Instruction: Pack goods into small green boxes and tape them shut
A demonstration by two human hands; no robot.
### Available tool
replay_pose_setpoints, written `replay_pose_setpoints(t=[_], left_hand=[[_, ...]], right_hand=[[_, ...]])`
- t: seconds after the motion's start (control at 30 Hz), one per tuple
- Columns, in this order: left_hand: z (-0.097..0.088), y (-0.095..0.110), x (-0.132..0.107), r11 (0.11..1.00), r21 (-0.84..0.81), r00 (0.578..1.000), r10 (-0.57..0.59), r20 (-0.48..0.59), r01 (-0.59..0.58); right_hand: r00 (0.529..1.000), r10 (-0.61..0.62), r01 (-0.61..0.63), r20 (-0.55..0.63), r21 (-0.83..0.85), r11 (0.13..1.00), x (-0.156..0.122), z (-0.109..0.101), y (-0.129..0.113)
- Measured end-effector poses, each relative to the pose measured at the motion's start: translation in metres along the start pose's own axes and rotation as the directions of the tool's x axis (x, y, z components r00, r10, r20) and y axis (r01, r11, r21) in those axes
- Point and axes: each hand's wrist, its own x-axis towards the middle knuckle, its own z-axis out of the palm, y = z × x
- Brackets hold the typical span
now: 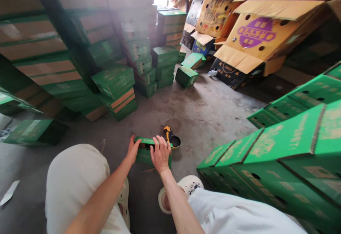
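Observation:
A small green cardboard box (145,157) sits on the floor between my feet, with a dark gap along its top between the flaps. My left hand (133,149) grips the box's left end, its thumb on the top edge and its fingers along the side. On the right part of the top, my right hand (161,154) grips the flap edge with bent fingers, its thumb near the gap. What lies inside the box is too dark to make out. Just beyond it is a yellow and black tape dispenser (172,137), touched by neither hand.
Stacked green boxes (114,81) line the left side. A row of green cartons (266,148) stands close on my right. Open brown and black cartons (253,35) are piled at the back right. Two small green boxes (186,76) lie on the concrete floor (210,109) ahead.

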Motion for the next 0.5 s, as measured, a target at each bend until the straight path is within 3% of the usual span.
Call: replay_pose_setpoints(t=[0.07,0.13,0.3,0.5], left_hand=[[-0.001,-0.008,0.001,0.998,-0.059,0.999,0.02,-0.046,-0.022],[-0.002,-0.014,0.002,0.999,-0.041,0.998,0.024,-0.06,-0.027],[-0.004,-0.026,0.003,0.986,0.149,0.987,0.097,-0.126,-0.078],[-0.005,-0.037,0.004,0.944,0.299,0.981,0.173,-0.083,-0.141]], right_hand=[[1.0,-0.018,0.018,0.009,-0.006,1.0,0.005,0.002,0.001],[0.994,-0.048,0.048,0.099,-0.003,0.999,-0.001,0.006,0.003],[0.979,-0.039,0.05,0.202,-0.047,0.998,-0.04,0.024,0.007],[0.969,0.02,-0.003,0.247,-0.07,0.998,-0.041,0.031,0.007]])
